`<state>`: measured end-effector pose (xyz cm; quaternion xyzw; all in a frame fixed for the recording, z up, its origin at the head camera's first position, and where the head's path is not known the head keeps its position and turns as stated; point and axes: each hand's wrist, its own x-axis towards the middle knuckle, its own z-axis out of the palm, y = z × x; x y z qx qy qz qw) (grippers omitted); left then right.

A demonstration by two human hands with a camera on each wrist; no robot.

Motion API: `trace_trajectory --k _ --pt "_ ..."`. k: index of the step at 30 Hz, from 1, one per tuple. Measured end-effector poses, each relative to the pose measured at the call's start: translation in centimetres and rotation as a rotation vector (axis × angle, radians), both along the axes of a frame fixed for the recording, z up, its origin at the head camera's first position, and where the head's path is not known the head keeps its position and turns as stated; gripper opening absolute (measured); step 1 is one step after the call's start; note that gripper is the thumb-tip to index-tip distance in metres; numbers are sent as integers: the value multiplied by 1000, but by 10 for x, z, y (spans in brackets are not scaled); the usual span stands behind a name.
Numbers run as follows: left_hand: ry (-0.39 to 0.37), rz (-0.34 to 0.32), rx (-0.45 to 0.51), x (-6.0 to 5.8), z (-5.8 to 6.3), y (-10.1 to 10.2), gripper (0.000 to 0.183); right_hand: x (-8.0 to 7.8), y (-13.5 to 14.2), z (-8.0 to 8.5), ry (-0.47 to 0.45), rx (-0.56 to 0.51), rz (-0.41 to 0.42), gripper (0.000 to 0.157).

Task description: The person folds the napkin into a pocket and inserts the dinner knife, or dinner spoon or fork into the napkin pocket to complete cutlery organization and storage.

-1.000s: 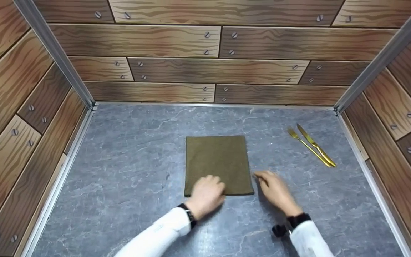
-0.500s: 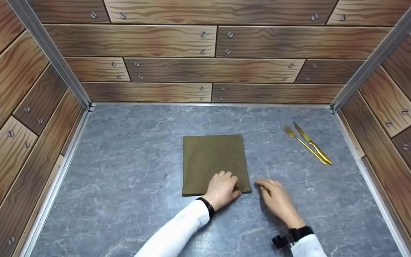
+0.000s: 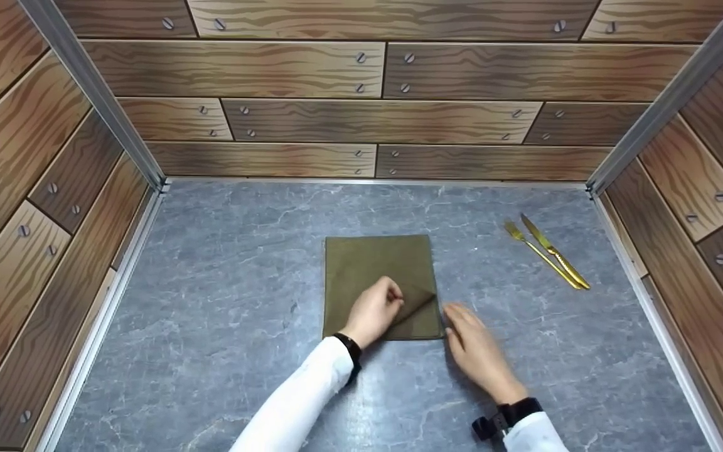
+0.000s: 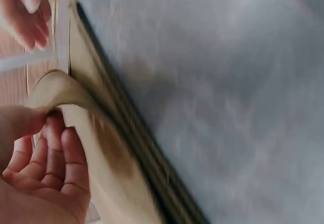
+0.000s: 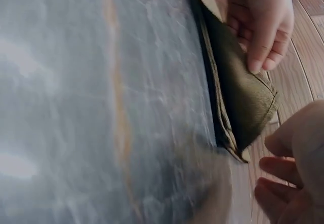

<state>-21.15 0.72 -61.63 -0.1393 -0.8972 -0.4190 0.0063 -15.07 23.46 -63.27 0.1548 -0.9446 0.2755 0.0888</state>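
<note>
An olive-brown cloth napkin (image 3: 368, 260), folded into a rectangle of several layers, lies flat on the grey marbled tabletop. My left hand (image 3: 374, 312) pinches the near edge of its top layer between thumb and fingers. That layer is lifted and turned back near the front right corner, and the layers below stay down. In the left wrist view the raised cloth (image 4: 61, 89) curves up from the stacked edges into my left hand (image 4: 45, 168). My right hand (image 3: 477, 351) stays just off the napkin's right edge, fingers loosely bent around nothing; the right wrist view shows its fingers apart (image 5: 281, 171).
A gold fork (image 3: 540, 254) and a gold knife (image 3: 553, 251) lie close together on the tabletop (image 3: 223, 282) at the right. Wood-patterned walls (image 3: 299, 119) with metal corner rails (image 3: 101, 94) enclose the back and both sides.
My left hand went right along the napkin's near edge, then lifted the top layer up and back to the left. My right hand stayed beside the right edge, its fingers now straighter.
</note>
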Motion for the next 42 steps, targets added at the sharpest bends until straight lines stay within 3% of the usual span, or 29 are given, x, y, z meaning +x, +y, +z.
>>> trace_trajectory --k 5,9,19,24,33,42 --pt "56 28 -25 -12 5 -19 12 3 -15 -1 -35 131 159 51" --pt "80 45 -73 -22 8 -35 19 5 -24 -1 -87 238 213 49" --pt "91 146 -246 -44 9 -77 31 7 -25 -3 -80 261 227 46" --pt "87 141 -312 -52 9 -92 38 7 -25 -4 -82 259 229 47" --pt "28 104 -413 -64 3 -102 51 8 -26 -5 -91 260 227 47" --pt "71 113 -450 -64 -1 -103 52 8 -25 -6 -51 252 230 46"
